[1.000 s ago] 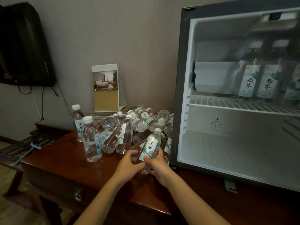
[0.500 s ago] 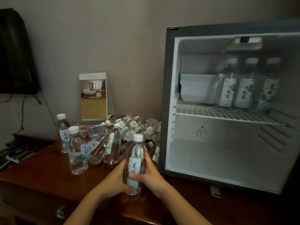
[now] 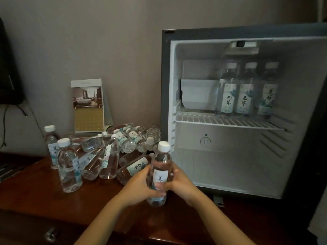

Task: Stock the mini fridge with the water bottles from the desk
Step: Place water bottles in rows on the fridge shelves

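I hold one clear water bottle (image 3: 160, 167) with a white cap upright in front of the fridge's lower left corner. My left hand (image 3: 139, 187) wraps its left side and my right hand (image 3: 182, 183) its right side. The mini fridge (image 3: 165, 82) stands open on the desk. Three labelled bottles (image 3: 245, 89) stand at the right on its wire shelf (image 3: 198, 119); the lower compartment holds nothing. A pile of several bottles (image 3: 123, 144) lies on the wooden desk (image 3: 31, 197) left of the fridge, with two upright bottles (image 3: 68, 165) at its left edge.
A standing card with a room photo (image 3: 88, 105) leans against the wall behind the pile. A white box (image 3: 198, 94) sits on the shelf's left. A dark screen (image 3: 8, 71) hangs at far left with cables below. A drawer handle (image 3: 50, 235) shows on the desk front.
I have lifted the bottle out of the pile, turned it from tilted to upright and carried it right, toward the fridge opening. The camera has swung right and up.
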The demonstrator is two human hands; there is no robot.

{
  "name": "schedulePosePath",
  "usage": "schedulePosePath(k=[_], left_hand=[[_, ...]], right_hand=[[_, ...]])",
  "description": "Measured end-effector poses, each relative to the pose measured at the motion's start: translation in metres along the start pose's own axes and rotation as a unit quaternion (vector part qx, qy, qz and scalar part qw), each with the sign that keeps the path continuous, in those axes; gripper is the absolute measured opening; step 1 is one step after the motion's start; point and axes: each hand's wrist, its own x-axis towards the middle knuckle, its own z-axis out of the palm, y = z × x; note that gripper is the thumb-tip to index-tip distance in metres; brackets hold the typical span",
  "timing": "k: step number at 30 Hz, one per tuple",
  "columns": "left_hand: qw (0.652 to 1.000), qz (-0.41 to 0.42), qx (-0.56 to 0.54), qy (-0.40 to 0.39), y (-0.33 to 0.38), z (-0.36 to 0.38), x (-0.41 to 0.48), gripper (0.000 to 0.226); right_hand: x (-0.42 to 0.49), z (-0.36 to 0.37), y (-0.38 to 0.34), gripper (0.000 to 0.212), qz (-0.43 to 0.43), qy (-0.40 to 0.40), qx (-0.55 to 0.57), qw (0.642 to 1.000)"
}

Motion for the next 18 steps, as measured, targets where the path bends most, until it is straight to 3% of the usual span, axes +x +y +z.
schedulePosePath(k=[6, 13, 18], left_hand=[[0.996, 0.079, 0.02, 0.047, 0.072, 0.006, 0.024, 0.068], [0.978, 0.188, -0.044, 0.079, 0.147, 0.016, 0.081, 0.063], [0.974, 0.198, -0.064, 0.083, 0.17, 0.032, 0.131, 0.061]], right_hand=[[-0.013, -0.043, -0.057, 0.059, -0.078, 0.082, 0.023, 0.993], [-0.004, -0.098, -0.123, 0.047, -0.181, 0.217, -0.012, 0.959], [0.014, -0.13, -0.141, 0.058, -0.181, 0.277, -0.058, 0.942]])
